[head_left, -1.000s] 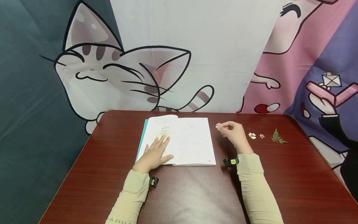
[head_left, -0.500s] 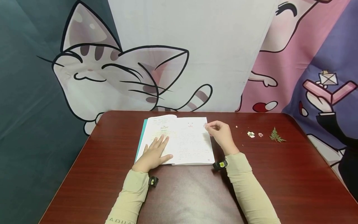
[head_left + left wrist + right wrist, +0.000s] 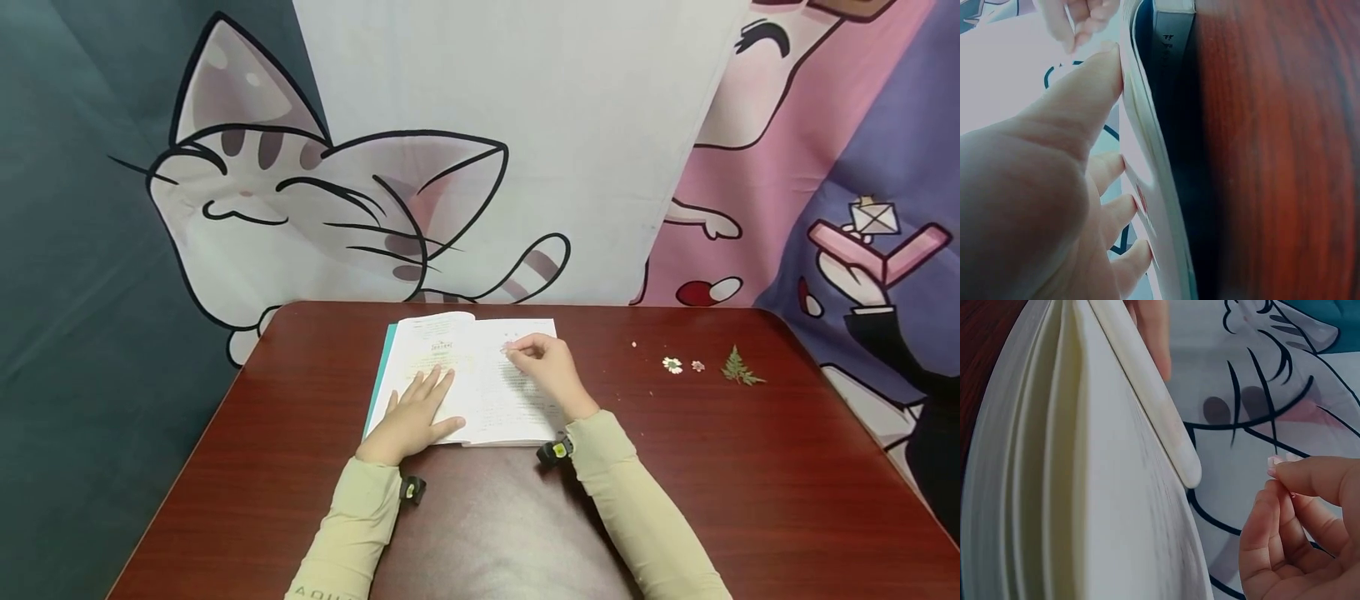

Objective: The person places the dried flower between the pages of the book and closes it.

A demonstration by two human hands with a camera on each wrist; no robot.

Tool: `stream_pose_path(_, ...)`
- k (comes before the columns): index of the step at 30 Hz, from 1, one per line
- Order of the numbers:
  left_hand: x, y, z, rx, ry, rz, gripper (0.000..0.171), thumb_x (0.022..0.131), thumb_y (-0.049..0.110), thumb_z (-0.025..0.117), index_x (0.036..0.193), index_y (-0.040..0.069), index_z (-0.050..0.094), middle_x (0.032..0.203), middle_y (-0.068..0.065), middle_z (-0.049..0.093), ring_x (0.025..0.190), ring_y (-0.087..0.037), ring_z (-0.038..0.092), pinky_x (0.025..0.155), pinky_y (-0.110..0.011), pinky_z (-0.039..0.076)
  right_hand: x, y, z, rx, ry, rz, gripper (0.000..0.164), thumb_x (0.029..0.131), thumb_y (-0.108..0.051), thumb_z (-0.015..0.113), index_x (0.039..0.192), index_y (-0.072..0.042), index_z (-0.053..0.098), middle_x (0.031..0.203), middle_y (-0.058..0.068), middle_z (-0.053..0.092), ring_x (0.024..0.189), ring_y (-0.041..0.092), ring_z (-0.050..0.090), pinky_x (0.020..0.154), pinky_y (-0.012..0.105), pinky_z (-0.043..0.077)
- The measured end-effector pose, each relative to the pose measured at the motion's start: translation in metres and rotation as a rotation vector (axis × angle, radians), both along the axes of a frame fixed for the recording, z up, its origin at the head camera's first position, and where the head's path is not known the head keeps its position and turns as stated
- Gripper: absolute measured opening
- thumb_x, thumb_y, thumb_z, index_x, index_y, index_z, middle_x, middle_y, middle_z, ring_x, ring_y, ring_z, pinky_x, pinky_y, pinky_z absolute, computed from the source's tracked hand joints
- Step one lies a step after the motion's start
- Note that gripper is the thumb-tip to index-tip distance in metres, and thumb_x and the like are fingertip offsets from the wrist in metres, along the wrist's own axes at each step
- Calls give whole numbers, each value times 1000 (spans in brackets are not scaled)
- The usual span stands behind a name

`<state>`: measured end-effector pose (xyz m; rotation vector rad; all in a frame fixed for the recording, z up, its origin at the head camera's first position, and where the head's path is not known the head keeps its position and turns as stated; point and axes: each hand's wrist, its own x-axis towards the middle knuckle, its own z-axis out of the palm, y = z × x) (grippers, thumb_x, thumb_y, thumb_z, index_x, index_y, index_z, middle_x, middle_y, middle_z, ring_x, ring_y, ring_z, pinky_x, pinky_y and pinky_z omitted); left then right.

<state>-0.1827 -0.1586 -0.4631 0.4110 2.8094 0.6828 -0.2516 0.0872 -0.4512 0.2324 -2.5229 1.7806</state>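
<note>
An open book (image 3: 498,421) with printed pages lies on the table, its teal cover edge showing at the left. My left hand (image 3: 408,423) lies with spread fingers on the left page; in the left wrist view its fingertips (image 3: 1124,209) touch the paper. Over the upper part of the right page is my right hand (image 3: 553,373). Its thumb and fingertips pinch a small pale pink flower (image 3: 1274,464), mostly hidden by the fingers. To the right of the book lie a white flower (image 3: 672,366), a small pink flower (image 3: 698,366) and a green fern-like leaf (image 3: 740,367).
The dark red wooden table (image 3: 247,475) has a rounded far edge close to a cartoon cat backdrop (image 3: 360,217). Tiny pale bits, one of them a speck (image 3: 633,344), lie between the book and the flowers. A small black wrist camera (image 3: 555,451) sits at the right cuff.
My right hand has moved left from the table beside the book to above the right page, carrying the pinched flower. My left hand stays on the left page.
</note>
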Motion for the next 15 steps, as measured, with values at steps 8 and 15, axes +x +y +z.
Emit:
stream_pose_path(8,-1,1,-1,-17,-3,6,81,99,52,59,163,17,24,169,-11,16,154,-39,11,115,-72,8,-6,-21,-7,31,-42,20,7,90,-7,73,94,-3,77,76,6,71,60,9,54,57,21,45)
stream_pose_path(15,0,1,0,-12,-7,9,81,99,51,59,163,17,24,169,-11,16,154,-39,11,115,-72,8,-9,-34,-10,148,-81,21,9,92,-9,71,91,-1,75,68,3,64,57,10,54,56,23,46)
